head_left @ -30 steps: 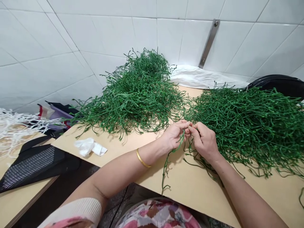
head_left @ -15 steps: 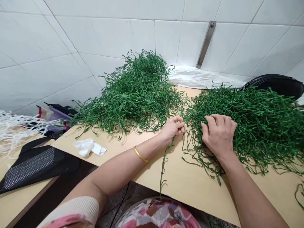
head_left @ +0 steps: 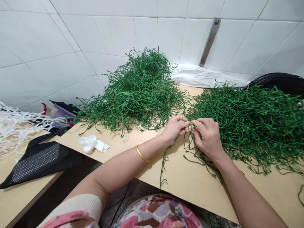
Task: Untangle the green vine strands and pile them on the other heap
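Two heaps of thin green knotted strands lie on the pale board (head_left: 180, 177): a left heap (head_left: 140, 91) and a right heap (head_left: 258, 120). Between them, my left hand (head_left: 177, 128) pinches a green strand (head_left: 162, 167), whose tail hangs below the palm toward the board's front edge. My right hand (head_left: 207, 136) has its thumb and forefinger closed near my left fingertips, at the edge of the right heap. What its fingertips hold is too small to make out. A few loose strands lie beneath it.
A crumpled white tissue (head_left: 92, 144) lies on the board's left part. Further left are white netting (head_left: 21, 126) and a black mesh item (head_left: 35, 161). White plastic (head_left: 201, 76) and a black bag (head_left: 277, 82) are by the tiled wall.
My right hand has moved left and closed its fingers beside my left fingertips. The left hand keeps its pinch on the strand. The whole view has shifted slightly.
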`<action>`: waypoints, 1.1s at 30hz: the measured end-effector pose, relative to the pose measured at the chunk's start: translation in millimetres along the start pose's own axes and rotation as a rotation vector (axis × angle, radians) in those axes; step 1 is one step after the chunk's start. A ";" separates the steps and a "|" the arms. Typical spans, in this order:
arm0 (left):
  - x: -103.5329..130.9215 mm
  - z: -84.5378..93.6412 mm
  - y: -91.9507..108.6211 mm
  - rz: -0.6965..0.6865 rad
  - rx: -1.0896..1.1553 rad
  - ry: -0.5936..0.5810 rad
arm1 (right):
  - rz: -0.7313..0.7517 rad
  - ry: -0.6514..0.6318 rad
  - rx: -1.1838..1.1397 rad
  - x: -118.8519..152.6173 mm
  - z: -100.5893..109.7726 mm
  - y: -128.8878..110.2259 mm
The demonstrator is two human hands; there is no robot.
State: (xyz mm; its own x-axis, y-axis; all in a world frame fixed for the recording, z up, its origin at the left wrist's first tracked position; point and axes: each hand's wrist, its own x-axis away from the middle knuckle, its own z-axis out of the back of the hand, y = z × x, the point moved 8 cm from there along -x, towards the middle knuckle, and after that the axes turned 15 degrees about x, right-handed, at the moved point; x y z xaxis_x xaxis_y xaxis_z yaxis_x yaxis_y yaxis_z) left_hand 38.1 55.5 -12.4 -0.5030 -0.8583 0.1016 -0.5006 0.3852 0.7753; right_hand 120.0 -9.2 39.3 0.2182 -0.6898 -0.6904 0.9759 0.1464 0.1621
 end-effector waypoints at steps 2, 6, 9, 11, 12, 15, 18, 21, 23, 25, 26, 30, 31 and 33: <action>-1.0 0.2 -2.5 0.030 0.037 -0.018 | -0.002 -0.021 0.013 0.7 -5.1 1.8; -2.4 -1.6 -9.6 0.106 0.102 -0.063 | -0.032 -0.025 0.024 1.3 -10.0 6.5; -2.5 -3.0 -16.0 0.181 0.140 -0.086 | -0.037 -0.027 0.005 0.5 -10.0 6.7; -2.7 -3.7 -19.6 0.225 0.163 -0.106 | -0.050 -0.019 0.001 -0.3 -8.5 7.3; -2.9 -3.8 -20.7 0.237 0.169 -0.116 | -0.053 -0.012 0.005 -0.7 -7.4 7.3; -4.3 -2.1 -20.9 0.235 0.145 -0.125 | -0.045 0.008 0.023 -1.2 -3.9 5.6; -4.7 -0.4 -18.6 0.199 0.060 -0.112 | -0.058 0.021 0.018 -1.4 -0.4 5.0; -3.5 -0.7 -12.3 0.113 -0.033 -0.083 | -0.073 0.028 -0.016 -2.2 2.3 4.1; -1.9 -1.2 -6.6 0.040 -0.069 -0.049 | -0.078 0.033 -0.038 -2.9 3.7 3.2; -1.0 -0.3 -1.1 -0.022 -0.072 -0.007 | -0.085 0.030 -0.060 -3.4 4.4 2.6; -1.1 0.8 1.5 -0.048 -0.063 0.013 | -0.090 0.025 -0.074 -3.4 4.5 2.5; -4.7 3.6 5.8 -0.090 0.012 0.005 | -0.120 0.011 -0.120 -2.7 5.5 3.6; -5.6 2.7 4.3 -0.072 0.035 -0.023 | -0.131 0.018 -0.123 -2.4 6.3 4.5; -6.0 -0.4 -1.0 -0.009 0.079 -0.083 | -0.142 0.026 -0.112 -2.1 7.2 5.6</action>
State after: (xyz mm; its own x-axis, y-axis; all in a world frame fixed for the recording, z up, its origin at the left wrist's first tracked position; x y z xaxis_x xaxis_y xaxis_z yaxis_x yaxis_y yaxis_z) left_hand 42.0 60.1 -13.5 -0.5531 -0.8322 0.0402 -0.5580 0.4057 0.7239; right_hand 124.9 -12.0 46.7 0.0771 -0.6904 -0.7193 0.9917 0.1278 -0.0164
